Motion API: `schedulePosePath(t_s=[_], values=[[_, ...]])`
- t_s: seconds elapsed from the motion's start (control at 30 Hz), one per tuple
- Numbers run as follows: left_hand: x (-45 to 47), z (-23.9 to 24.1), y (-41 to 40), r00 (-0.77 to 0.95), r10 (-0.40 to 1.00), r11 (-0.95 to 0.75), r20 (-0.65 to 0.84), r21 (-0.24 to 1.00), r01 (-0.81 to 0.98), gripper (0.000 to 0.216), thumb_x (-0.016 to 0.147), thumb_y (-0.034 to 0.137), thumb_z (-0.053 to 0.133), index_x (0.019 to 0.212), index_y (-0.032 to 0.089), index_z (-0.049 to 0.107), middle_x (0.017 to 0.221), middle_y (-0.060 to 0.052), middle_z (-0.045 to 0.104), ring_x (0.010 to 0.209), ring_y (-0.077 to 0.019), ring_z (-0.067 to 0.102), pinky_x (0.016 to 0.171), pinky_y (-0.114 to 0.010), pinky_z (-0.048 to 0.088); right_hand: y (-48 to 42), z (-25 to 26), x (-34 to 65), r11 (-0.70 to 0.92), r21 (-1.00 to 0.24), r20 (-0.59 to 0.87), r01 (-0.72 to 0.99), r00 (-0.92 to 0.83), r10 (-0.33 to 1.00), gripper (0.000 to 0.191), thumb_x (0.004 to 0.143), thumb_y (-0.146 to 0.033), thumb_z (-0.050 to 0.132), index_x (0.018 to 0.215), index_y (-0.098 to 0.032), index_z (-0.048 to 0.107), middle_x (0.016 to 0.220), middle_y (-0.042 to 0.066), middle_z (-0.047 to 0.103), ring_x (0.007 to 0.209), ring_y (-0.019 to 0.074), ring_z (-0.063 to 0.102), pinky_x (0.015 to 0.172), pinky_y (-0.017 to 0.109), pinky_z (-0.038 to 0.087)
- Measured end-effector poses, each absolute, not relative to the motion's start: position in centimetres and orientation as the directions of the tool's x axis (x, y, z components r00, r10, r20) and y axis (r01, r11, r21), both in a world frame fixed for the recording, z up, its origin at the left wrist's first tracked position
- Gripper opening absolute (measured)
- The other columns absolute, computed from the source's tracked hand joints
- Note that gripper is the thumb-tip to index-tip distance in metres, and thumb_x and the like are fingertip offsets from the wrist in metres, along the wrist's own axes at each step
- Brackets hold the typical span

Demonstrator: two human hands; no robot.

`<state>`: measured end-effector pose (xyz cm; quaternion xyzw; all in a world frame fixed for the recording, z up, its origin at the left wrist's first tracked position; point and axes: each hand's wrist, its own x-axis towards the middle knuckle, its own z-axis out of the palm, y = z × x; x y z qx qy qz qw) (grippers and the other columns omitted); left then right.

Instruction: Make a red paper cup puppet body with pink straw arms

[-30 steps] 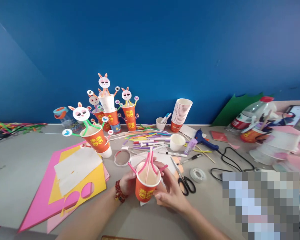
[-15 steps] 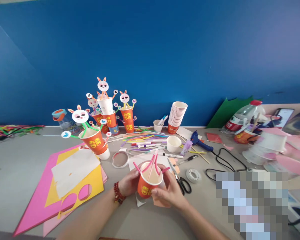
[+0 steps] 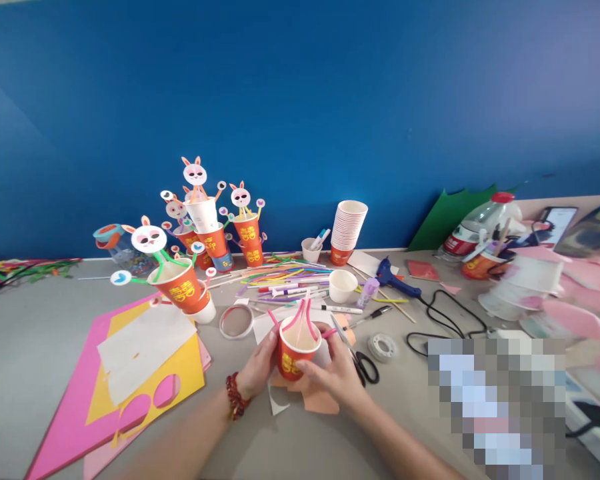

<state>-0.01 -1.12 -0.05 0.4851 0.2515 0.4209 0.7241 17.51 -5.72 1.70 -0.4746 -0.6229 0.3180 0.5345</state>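
An orange-red paper cup with gold characters stands between my hands, its open mouth facing up towards me. Pink pipe cleaners bend up from inside it, and others stick out past the rim at both sides. My left hand is wrapped round the cup's left side, a red bead bracelet on its wrist. On the right side my right hand grips the cup, thumb across its front. Orange paper scraps lie just below the cup, and black-handled scissors lie beside my right hand.
Rabbit-faced cup figures stand at the left behind coloured paper sheets. Stacked paper cups, a white cup and a blue glue gun with a black cord sit further back. Clear tape lies at the right.
The cup and both hands have shifted slightly up and away from me, uncovering more of the orange scraps. The whole view has moved a little. Both hands still hold the cup.
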Motion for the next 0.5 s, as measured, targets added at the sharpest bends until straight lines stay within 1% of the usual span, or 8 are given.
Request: schedulePosePath(t_s=[0.07,0.13,0.2,0.27,0.33,0.4,0.47,0.5], values=[[0.0,-0.3,-1.2,0.492,0.866,0.101,0.093,0.930,-0.354,0.059,0.091,0.061,0.050,0.135,0.023,0.056,0.139,-0.011,0.059,0.133,-0.0311,0.050,0.113,-0.051,0.036,-5.6,1.9,17.6,0.337,-0.879,0.372,0.338,0.041,0.927,0.054,0.077,-0.048,0.077,0.118,-0.020,0.055,0.115,0.010,0.067,0.107,0.0298,0.065,0.092,0.043,0.052],[-0.1,-0.3,-1.4,0.476,0.873,0.071,0.105,0.939,-0.337,0.054,0.089,0.054,0.059,0.135,0.027,0.055,0.141,-0.009,0.057,0.134,-0.0303,0.048,0.113,-0.049,0.037,-5.6,2.0,17.7,0.336,-0.858,0.381,0.389,0.044,0.923,0.055,0.076,-0.046,0.077,0.119,-0.020,0.055,0.115,0.011,0.067,0.108,0.0304,0.065,0.092,0.043,0.052],[-0.2,-0.1,-1.6,0.472,0.875,0.061,0.109,0.941,-0.332,0.051,0.088,0.048,0.063,0.135,0.029,0.055,0.142,-0.007,0.057,0.134,-0.0298,0.048,0.112,-0.047,0.038,-5.6,2.1,17.7,0.335,-0.849,0.383,0.409,0.038,0.923,0.055,0.076,-0.045,0.078,0.120,-0.020,0.055,0.116,0.011,0.068,0.108,0.0308,0.065,0.092,0.044,0.052],[-0.3,0.1,-1.6,0.474,0.871,0.054,0.128,0.935,-0.352,0.051,0.088,0.046,0.063,0.136,0.030,0.054,0.143,-0.007,0.056,0.134,-0.0293,0.048,0.112,-0.045,0.039,-5.6,2.2,17.7,0.339,-0.852,0.383,0.399,0.033,0.923,0.054,0.076,-0.043,0.077,0.120,-0.020,0.055,0.116,0.011,0.067,0.109,0.0308,0.065,0.093,0.044,0.052],[-0.3,0.4,-1.5,0.474,0.868,0.052,0.148,0.922,-0.383,0.051,0.088,0.047,0.062,0.136,0.029,0.054,0.143,-0.007,0.054,0.133,-0.0293,0.048,0.111,-0.044,0.039,-5.6,2.3,17.7,0.346,-0.869,0.377,0.354,0.019,0.926,0.053,0.076,-0.042,0.077,0.119,-0.021,0.056,0.117,0.011,0.067,0.110,0.0306,0.064,0.095,0.044,0.051],[-0.2,0.7,-1.3,0.466,0.872,0.071,0.146,0.906,-0.418,0.051,0.089,0.051,0.058,0.132,0.025,0.056,0.138,-0.010,0.057,0.128,-0.0301,0.051,0.107,-0.044,0.041,-5.6,2.2,17.8,0.346,-0.904,0.355,0.252,-0.008,0.935,0.053,0.078,-0.043,0.076,0.122,-0.021,0.055,0.120,0.011,0.066,0.113,0.0303,0.062,0.097,0.043,0.050],[-0.2,1.1,-1.0,0.446,0.888,0.104,0.111,0.897,-0.429,0.045,0.091,0.051,0.056,0.124,0.021,0.061,0.126,-0.011,0.062,0.116,-0.0288,0.057,0.098,-0.041,0.045,-5.6,1.8,18.0,0.330,-0.939,0.327,0.099,-0.051,0.944,0.057,0.080,-0.045,0.074,0.128,-0.023,0.052,0.127,0.011,0.063,0.118,0.0303,0.060,0.101,0.043,0.048],[-0.2,1.3,-0.9,0.427,0.900,0.107,0.091,0.902,-0.418,0.040,0.091,0.048,0.057,0.117,0.020,0.064,0.118,-0.010,0.064,0.108,-0.0266,0.059,0.093,-0.038,0.047,-5.6,1.5,18.1,0.319,-0.948,0.317,0.020,-0.076,0.945,0.059,0.082,-0.047,0.073,0.131,-0.024,0.050,0.131,0.012,0.061,0.122,0.0304,0.058,0.102,0.043,0.047]])
